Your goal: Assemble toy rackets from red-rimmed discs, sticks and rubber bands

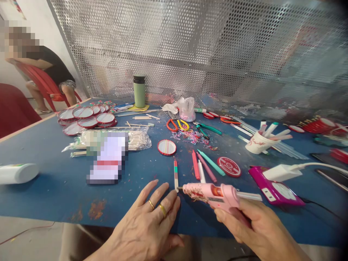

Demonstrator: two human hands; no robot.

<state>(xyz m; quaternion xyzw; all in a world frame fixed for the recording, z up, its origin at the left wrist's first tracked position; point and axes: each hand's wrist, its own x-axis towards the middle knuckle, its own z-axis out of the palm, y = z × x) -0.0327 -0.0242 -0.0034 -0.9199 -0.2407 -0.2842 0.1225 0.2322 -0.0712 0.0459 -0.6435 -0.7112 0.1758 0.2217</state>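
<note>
Blue desk [62,206], front edge: right hand [252,221] grips glue gun [212,194]; left hand [149,217], fingers outstretched, should steady striped stick [175,174] clear of nozzle [179,188].

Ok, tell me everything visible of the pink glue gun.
The glue gun has a pink, plastic-looking body with brownish residue toward the front and an orange patch. Its narrow nozzle points left at the striped stick; contact is unclear. A translucent rod juts from the back. The right hand grips it, holding it roughly level over the table.
</note>
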